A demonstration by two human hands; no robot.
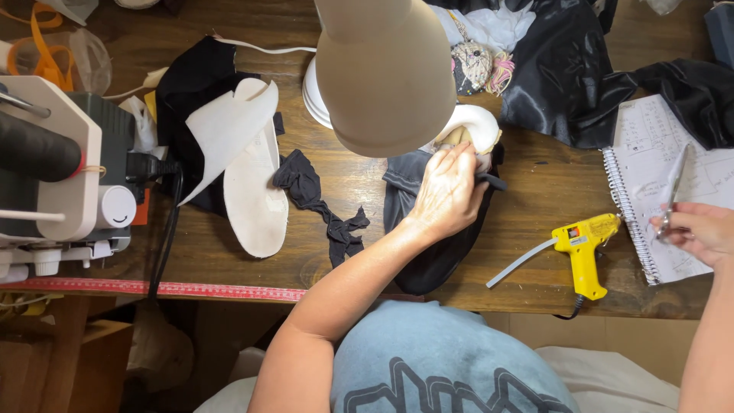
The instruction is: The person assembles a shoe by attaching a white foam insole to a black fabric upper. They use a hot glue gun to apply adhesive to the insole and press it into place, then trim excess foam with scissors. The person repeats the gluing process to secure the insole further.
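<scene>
Nearest the counter [229, 271] edge, the left hand [447, 191] presses down with fingers curled on dark grey fabric [417, 229], pinching it against a cream moulded cup [474, 126] just behind. The right hand [699, 233] is clamped on what looks like small scissors [673, 191] over a spiral notebook [650, 153]. A yellow glue gun [585, 245] lies between the hands. Farther back stands a beige mannequin form [386, 69].

We get even, soft daylight, faint shadows; the near mannequin neck [384, 73] is slightly soft, edges mildly warped.
</scene>
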